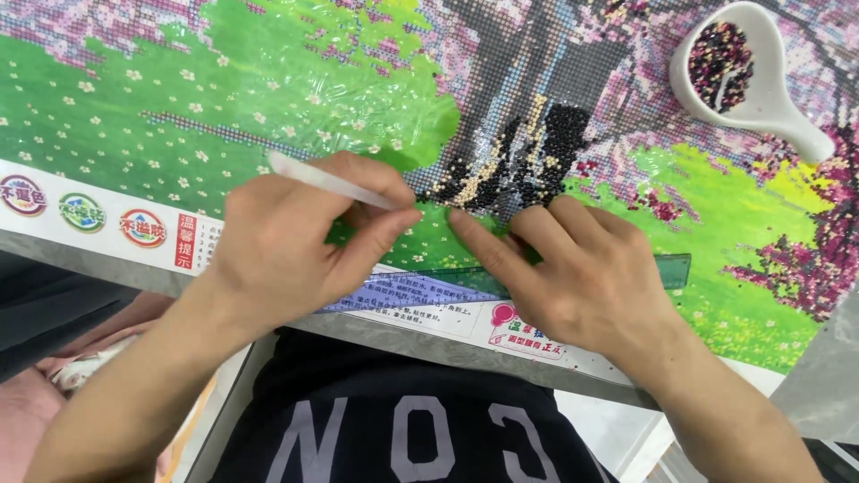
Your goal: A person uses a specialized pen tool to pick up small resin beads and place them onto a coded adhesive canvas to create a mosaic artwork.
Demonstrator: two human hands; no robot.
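Note:
A diamond-painting canvas (pixel 224 89) with green meadow and pink trees lies flat on the table. My left hand (pixel 286 246) grips a white stylus pen (pixel 333 183), whose tip points at a patch of set black and cream beads (pixel 537 152). My right hand (pixel 586 273) lies flat with its fingers pressing a clear green ruler (pixel 673 268) onto the canvas, just below that patch. The two forefingers almost meet at the lower edge of the bead patch. Most of the ruler is hidden under both hands.
A white scoop-shaped tray (pixel 787 98) with dark and pink beads rests on the canvas at the top right. Crinkled clear film (pixel 358 98) covers the left of the canvas. The grey table edge (pixel 80 255) runs along the front, close to my dark shirt (pixel 403 411).

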